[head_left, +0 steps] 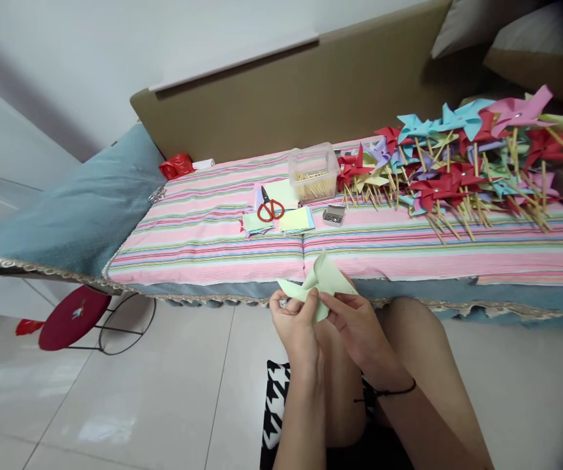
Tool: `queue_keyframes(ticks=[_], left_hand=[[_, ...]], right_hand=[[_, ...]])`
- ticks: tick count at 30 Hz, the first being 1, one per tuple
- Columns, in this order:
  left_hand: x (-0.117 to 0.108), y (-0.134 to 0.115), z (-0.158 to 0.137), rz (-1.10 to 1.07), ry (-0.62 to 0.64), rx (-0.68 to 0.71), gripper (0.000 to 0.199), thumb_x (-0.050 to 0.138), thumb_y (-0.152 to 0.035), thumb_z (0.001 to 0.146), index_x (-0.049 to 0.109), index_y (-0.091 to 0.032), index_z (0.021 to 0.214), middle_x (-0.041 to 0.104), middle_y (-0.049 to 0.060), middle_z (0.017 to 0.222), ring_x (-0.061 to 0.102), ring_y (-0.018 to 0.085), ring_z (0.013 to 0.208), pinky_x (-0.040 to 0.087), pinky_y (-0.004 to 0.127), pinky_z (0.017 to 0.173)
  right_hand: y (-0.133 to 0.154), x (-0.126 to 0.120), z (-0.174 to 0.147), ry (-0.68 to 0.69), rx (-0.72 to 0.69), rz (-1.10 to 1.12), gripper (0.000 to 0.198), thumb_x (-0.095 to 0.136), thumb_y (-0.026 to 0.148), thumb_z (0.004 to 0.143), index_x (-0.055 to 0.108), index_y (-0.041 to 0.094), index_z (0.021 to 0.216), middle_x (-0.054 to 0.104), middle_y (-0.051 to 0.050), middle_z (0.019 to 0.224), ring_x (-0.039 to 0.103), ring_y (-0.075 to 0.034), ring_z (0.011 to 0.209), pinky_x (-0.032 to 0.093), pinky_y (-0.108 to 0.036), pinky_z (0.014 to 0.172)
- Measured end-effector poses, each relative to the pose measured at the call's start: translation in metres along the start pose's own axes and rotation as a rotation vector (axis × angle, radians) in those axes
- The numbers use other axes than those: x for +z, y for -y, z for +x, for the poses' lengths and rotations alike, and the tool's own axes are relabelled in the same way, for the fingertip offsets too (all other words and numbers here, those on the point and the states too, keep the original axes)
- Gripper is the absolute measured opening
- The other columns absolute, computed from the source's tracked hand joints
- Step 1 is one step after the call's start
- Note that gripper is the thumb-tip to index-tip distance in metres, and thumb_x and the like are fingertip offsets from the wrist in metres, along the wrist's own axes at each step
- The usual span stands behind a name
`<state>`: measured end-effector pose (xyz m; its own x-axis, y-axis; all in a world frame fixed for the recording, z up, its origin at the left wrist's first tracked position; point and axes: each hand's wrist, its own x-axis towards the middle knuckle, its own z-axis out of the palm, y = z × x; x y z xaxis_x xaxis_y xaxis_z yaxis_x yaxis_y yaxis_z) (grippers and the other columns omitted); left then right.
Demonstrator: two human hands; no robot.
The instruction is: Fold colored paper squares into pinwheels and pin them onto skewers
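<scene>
We're in a home here: long sofa [262, 104] under a striped cover [203, 228], cushions [541, 55] at one end, round red stool [68, 323] on shiny floor tiles [174, 385]!

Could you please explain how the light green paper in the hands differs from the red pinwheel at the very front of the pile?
The light green paper is pale; the red pinwheel is strongly coloured.
The light green paper is held by the left hand and right hand; no hand touches the red pinwheel.
The light green paper shows no stick; the red pinwheel has one below it.
Both have curved blades.
</scene>
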<state>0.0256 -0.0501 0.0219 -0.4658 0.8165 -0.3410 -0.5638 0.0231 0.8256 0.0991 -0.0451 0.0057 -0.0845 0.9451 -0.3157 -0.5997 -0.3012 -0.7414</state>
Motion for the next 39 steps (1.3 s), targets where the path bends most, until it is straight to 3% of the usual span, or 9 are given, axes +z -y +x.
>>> queue_keyframes(ticks=[10,18,24,30,35,39], left_hand=[[-0.001,-0.004,0.0,0.061,0.073,-0.04,0.058,0.082,-0.019,0.059,0.041,-0.02,0.101,0.07,0.001,0.071,0.068,0.016,0.065,0.051,0.026,0.063],[0.0,-0.008,0.002,0.059,0.143,-0.099,0.061,0.084,-0.019,0.055,0.045,-0.019,0.102,0.071,0.002,0.073,0.069,0.016,0.07,0.051,0.026,0.07],[-0.001,-0.007,0.003,0.075,0.094,-0.083,0.058,0.081,-0.015,0.057,0.043,-0.019,0.1,0.073,0.005,0.079,0.069,0.015,0.069,0.05,0.025,0.068],[-0.003,-0.006,0.007,0.117,0.037,-0.096,0.061,0.082,-0.017,0.053,0.039,-0.02,0.097,0.07,0.001,0.071,0.067,0.015,0.061,0.049,0.025,0.062],[-0.004,-0.007,0.01,0.126,0.023,-0.101,0.066,0.083,-0.018,0.049,0.034,-0.022,0.093,0.067,-0.003,0.063,0.063,0.013,0.053,0.046,0.023,0.057],[-0.008,-0.01,0.011,0.174,0.056,-0.085,0.064,0.082,-0.02,0.052,0.033,-0.022,0.093,0.068,-0.002,0.063,0.061,0.013,0.05,0.044,0.022,0.054]], right_hand=[[0.006,-0.007,0.003,0.006,0.07,0.045,0.017,0.083,0.031,0.059,0.075,0.024,0.071,0.074,-0.003,0.079,0.068,-0.023,0.077,0.055,-0.034,0.072],[0.005,-0.009,0.004,-0.014,0.051,0.024,0.015,0.081,0.032,0.06,0.075,0.025,0.071,0.075,-0.002,0.077,0.068,-0.023,0.077,0.055,-0.035,0.071],[0.0,-0.005,0.004,-0.111,-0.006,0.031,0.018,0.083,0.029,0.056,0.073,0.023,0.07,0.074,-0.003,0.078,0.068,-0.024,0.081,0.056,-0.036,0.075],[-0.005,-0.001,0.001,-0.185,-0.056,-0.033,0.026,0.083,0.029,0.054,0.071,0.022,0.076,0.074,-0.004,0.083,0.069,-0.025,0.08,0.056,-0.037,0.074],[-0.001,0.0,-0.004,-0.152,-0.043,-0.074,0.038,0.083,0.03,0.054,0.067,0.022,0.087,0.072,-0.002,0.084,0.068,-0.023,0.079,0.056,-0.036,0.072],[0.012,-0.008,-0.003,-0.011,-0.093,-0.112,0.038,0.08,0.032,0.062,0.066,0.024,0.097,0.07,-0.002,0.098,0.066,-0.022,0.088,0.055,-0.033,0.074]])
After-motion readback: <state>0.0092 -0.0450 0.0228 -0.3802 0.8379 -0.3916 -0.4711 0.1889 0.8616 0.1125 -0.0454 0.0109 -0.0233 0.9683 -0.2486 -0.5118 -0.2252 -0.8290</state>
